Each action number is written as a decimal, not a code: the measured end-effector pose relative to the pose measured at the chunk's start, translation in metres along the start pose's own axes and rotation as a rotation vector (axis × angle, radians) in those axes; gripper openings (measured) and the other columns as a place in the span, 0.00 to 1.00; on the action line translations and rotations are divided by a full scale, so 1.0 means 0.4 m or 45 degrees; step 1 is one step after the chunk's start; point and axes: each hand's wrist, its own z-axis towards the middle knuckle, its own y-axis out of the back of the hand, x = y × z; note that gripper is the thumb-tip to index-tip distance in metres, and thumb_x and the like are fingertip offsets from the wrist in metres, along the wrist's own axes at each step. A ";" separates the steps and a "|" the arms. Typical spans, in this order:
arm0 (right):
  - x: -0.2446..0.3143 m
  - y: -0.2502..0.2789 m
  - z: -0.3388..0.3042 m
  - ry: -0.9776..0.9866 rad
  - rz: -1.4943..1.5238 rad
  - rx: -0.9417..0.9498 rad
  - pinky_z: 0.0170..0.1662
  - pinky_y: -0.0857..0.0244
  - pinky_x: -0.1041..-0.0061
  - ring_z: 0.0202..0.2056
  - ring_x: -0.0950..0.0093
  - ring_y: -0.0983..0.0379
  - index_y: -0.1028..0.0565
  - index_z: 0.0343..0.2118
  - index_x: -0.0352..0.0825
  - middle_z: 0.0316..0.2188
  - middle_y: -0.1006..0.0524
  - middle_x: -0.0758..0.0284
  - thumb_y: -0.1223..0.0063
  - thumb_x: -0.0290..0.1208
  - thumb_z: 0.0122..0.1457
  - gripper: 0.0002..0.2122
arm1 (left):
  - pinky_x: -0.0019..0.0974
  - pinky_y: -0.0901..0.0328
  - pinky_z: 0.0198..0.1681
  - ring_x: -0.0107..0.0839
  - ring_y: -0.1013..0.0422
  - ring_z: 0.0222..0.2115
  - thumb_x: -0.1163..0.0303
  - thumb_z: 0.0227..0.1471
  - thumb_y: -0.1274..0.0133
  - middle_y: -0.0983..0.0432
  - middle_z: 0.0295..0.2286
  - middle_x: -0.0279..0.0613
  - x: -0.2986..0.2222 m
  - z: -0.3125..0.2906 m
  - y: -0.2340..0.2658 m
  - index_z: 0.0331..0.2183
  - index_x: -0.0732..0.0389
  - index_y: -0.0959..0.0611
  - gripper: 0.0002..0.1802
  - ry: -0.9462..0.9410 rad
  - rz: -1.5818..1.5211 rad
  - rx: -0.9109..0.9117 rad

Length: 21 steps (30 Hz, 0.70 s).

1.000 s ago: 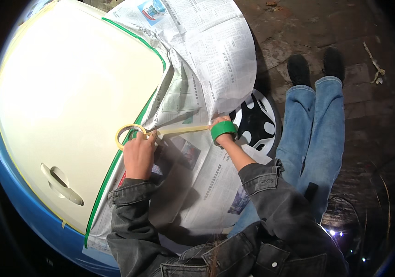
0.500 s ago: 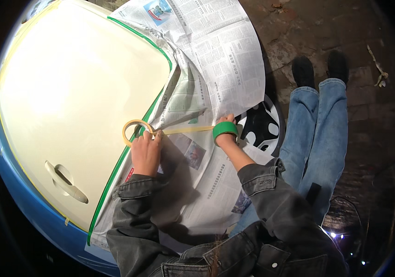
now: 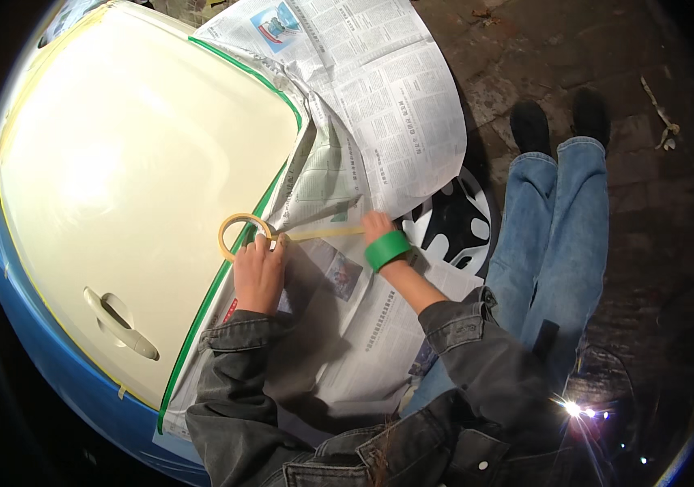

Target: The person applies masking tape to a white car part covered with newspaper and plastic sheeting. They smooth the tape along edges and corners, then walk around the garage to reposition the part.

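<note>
My left hand (image 3: 258,276) grips a roll of yellowish masking tape (image 3: 225,247) at the green tape edge of a cream car door panel (image 3: 136,178). From the roll, a strip of masking tape (image 3: 326,234) runs right across newspaper sheets (image 3: 330,174). My right hand (image 3: 378,229) rests on the newspaper at the strip's far end, fingers lying against the paper and slightly blurred. Around my right wrist sits a roll of green tape (image 3: 387,251). A line of green tape (image 3: 201,312) follows the panel's edge, where the newspaper meets it.
A door handle (image 3: 120,325) stands out from the panel. Blue bodywork (image 3: 47,325) curves along the left. A wheel (image 3: 460,227) shows partly under the newspaper. My outstretched legs (image 3: 554,235) lie on the right over dark paving (image 3: 639,203), with a bright light (image 3: 574,409) at lower right.
My right hand has shifted left and slightly down along the strip, shortening the visible tape between the hands. The left hand and its roll have barely moved.
</note>
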 end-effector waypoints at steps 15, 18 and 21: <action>0.090 0.014 -0.091 0.008 0.564 0.151 0.63 0.44 0.67 0.62 0.59 0.41 0.41 0.63 0.33 0.63 0.40 0.55 0.63 0.15 0.55 0.29 | 0.40 0.37 0.31 0.37 0.30 0.28 0.71 0.52 0.51 0.32 0.28 0.41 -0.004 -0.011 -0.004 0.48 0.50 0.20 0.20 0.025 0.000 -0.027; 0.124 0.017 -0.084 0.149 0.579 -0.018 0.62 0.43 0.67 0.61 0.59 0.40 0.40 0.62 0.32 0.61 0.38 0.55 0.61 0.15 0.54 0.29 | 0.40 0.37 0.31 0.38 0.30 0.28 0.71 0.52 0.51 0.32 0.28 0.41 -0.002 -0.016 -0.011 0.48 0.50 0.21 0.20 0.055 -0.020 0.014; 0.158 0.015 -0.078 0.393 0.478 -0.155 0.63 0.44 0.66 0.61 0.59 0.40 0.39 0.61 0.30 0.60 0.37 0.55 0.57 0.15 0.52 0.29 | 0.40 0.37 0.30 0.38 0.30 0.27 0.69 0.52 0.51 0.31 0.28 0.41 -0.002 -0.021 -0.014 0.48 0.50 0.21 0.19 0.050 0.009 -0.032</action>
